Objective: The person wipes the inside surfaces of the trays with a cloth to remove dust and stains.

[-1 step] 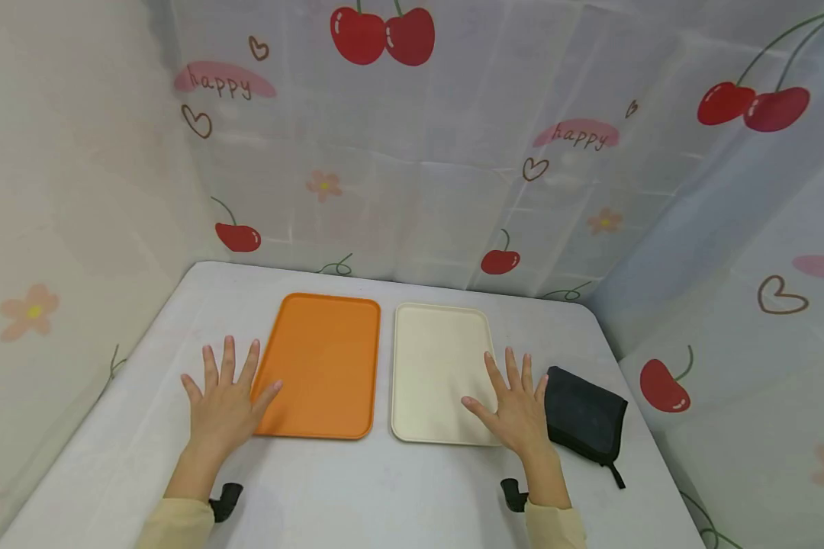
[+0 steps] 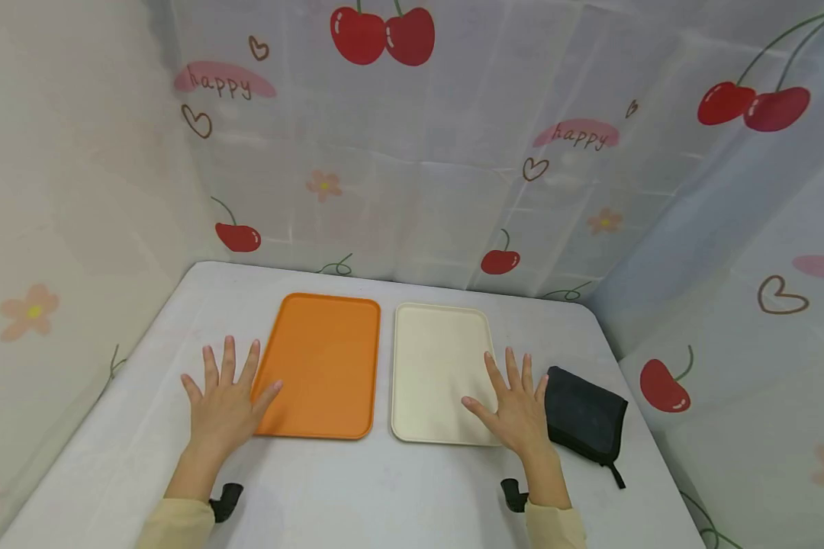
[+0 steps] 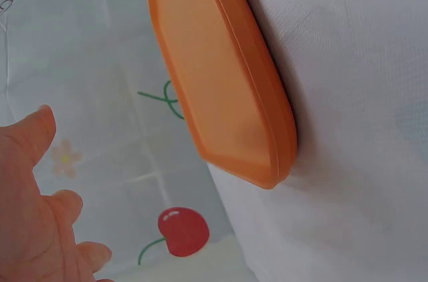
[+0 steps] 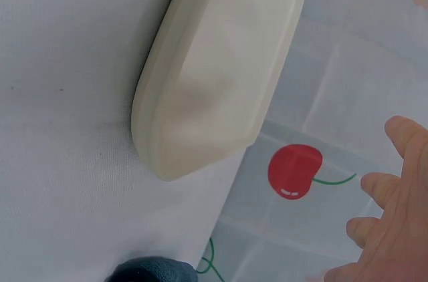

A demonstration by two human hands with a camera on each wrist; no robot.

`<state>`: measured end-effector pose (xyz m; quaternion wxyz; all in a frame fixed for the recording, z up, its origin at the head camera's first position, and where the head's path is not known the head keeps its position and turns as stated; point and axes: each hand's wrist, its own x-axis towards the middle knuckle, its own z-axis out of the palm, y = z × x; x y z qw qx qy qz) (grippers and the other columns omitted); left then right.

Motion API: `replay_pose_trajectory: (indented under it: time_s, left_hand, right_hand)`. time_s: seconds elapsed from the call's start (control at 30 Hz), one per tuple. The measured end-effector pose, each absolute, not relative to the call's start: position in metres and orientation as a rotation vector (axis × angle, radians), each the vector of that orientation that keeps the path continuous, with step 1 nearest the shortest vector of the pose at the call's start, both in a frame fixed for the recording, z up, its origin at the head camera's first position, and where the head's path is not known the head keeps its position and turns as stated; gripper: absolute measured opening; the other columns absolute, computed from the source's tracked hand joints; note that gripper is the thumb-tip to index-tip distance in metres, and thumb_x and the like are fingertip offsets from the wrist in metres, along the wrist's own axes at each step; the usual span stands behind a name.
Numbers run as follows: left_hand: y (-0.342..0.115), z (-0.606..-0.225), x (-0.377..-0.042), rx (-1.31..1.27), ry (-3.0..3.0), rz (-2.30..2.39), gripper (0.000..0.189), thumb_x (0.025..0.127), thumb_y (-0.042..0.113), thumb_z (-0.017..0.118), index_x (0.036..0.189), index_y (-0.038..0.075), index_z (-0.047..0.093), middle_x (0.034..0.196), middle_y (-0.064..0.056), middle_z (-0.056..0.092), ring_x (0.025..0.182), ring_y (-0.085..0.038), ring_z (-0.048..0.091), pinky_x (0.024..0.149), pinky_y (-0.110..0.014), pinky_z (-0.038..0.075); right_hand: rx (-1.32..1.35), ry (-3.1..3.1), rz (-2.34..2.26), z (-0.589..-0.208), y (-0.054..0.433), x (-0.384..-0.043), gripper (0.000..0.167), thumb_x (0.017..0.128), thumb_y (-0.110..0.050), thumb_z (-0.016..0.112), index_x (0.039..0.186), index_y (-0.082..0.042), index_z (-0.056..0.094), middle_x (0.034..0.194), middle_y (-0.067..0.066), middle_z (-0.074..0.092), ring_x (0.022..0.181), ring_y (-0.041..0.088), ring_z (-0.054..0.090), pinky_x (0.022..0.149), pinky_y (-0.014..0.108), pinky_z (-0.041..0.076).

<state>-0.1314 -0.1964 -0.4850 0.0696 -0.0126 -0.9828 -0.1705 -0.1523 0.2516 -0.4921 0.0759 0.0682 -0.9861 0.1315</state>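
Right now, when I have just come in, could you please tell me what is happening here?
The person's left grip is spread open near the orange tray, and the right grip is spread open near the cream tray and the black pouch. Neither holds anything. The two trays lie side by side on the white table, with the pouch to the right of the cream one.

The cream tray is plain; left of it, an orange tray; right, a black pouch; beneath, a white counter; behind, a pale curtain patterned with red cherries.
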Motion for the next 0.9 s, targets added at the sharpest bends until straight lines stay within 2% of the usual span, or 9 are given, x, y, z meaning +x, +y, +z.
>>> replay_pose_trajectory:
  time_s: [0.33,0.7,0.9]
  left_hand:
    - [-0.197,-0.488,-0.130,-0.035,-2.948,-0.520,0.080,0.098,0.056,0.045,0.158,0.017,0.011,0.162,-0.023,-0.007,0.144,-0.052,-0.014,0.101,-0.083,-0.005]
    - [-0.184,-0.489,-0.136,-0.085,-2.847,-0.562,0.081,0.097,0.051,0.052,0.158,0.016,0.013,0.160,-0.030,0.008,0.145,-0.055,0.000,0.103,-0.082,0.010]
    - [-0.171,-0.492,-0.141,-0.091,-2.791,-0.714,0.081,0.097,0.048,0.054,0.159,0.016,0.012,0.161,-0.028,0.009,0.146,-0.052,0.005,0.105,-0.079,0.015]
  right_hand:
    - [0.225,-2.919,0.410,-0.496,0.252,-0.150,0.092,0.082,-0.067,0.061,0.157,-0.026,0.024,0.164,0.016,0.012,0.150,0.044,-0.002,0.111,0.076,0.001]
    - [0.211,-2.849,0.434,-0.494,0.254,-0.145,0.092,0.082,-0.064,0.064,0.156,-0.021,0.028,0.162,0.018,0.018,0.150,0.044,0.003,0.112,0.074,0.006]
    - [0.151,-2.775,0.500,-0.497,0.269,-0.140,0.091,0.082,-0.057,0.068,0.154,-0.015,0.032,0.160,0.022,0.021,0.149,0.046,0.006,0.111,0.075,0.010]
